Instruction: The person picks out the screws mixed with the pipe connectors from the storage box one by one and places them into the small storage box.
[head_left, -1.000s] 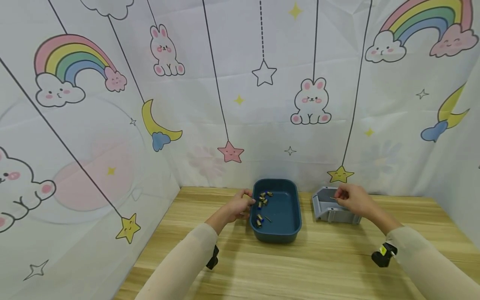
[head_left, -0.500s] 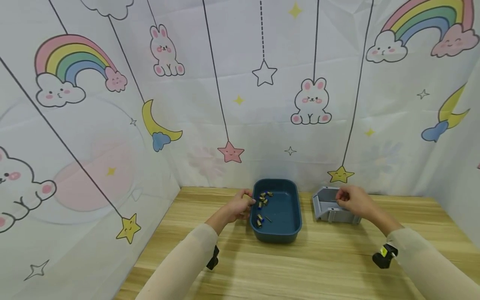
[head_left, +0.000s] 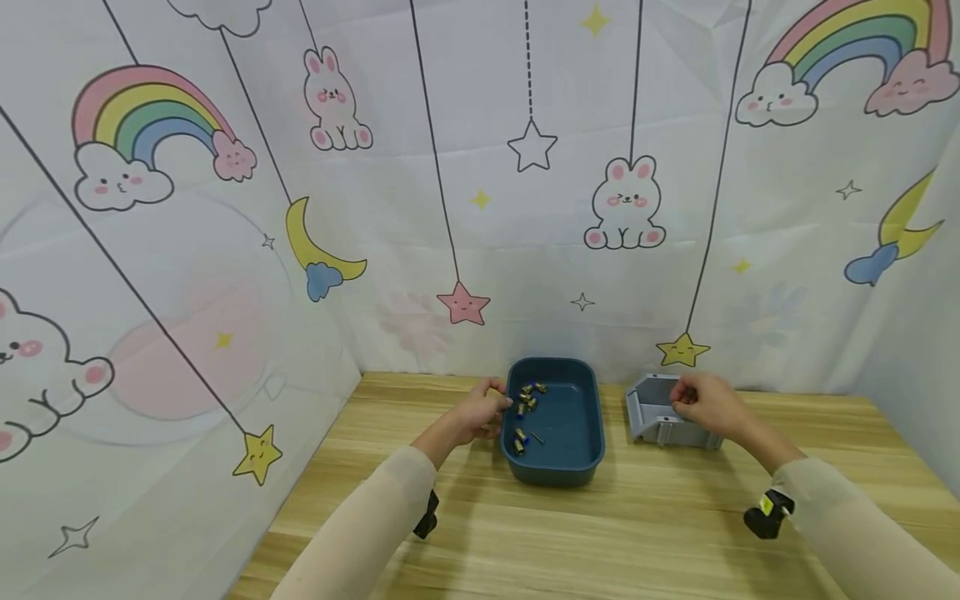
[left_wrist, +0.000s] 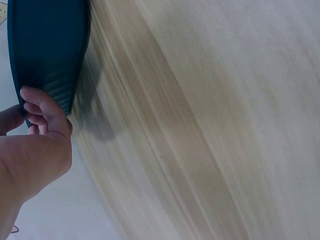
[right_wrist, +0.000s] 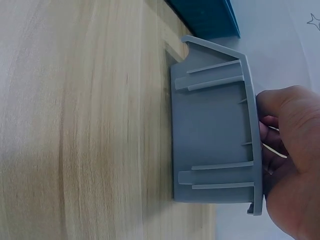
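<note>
My left hand [head_left: 480, 410] grips the left rim of a dark blue plastic tub [head_left: 566, 477], thumb at the inner side and fingers outside; the left wrist view shows the tub's outer wall [left_wrist: 47, 45] beside the curled fingers. Inside lie several brass fittings [head_left: 527, 402], some with blue parts, and a thin screw-like piece [head_left: 536, 438]. Over the open grey storage bin [head_left: 678, 433] is my right hand [head_left: 708, 404], its thumb and fingers bent together. The bin's near side wall [right_wrist: 215, 127] hides the fingertips in the right wrist view, and I cannot tell whether they pinch anything.
Both containers stand on a wood-grain table [head_left: 600, 542] near its back edge, with a gap between them. Behind and to the left hangs a white printed cloth [head_left: 405, 208]. A small black device [head_left: 768, 514] sits at the right wrist.
A thin bright piece showed at my right fingertips a second ago; it does not show now. The right fingertips have dipped very slightly. My left hand keeps its hold on the tub.
</note>
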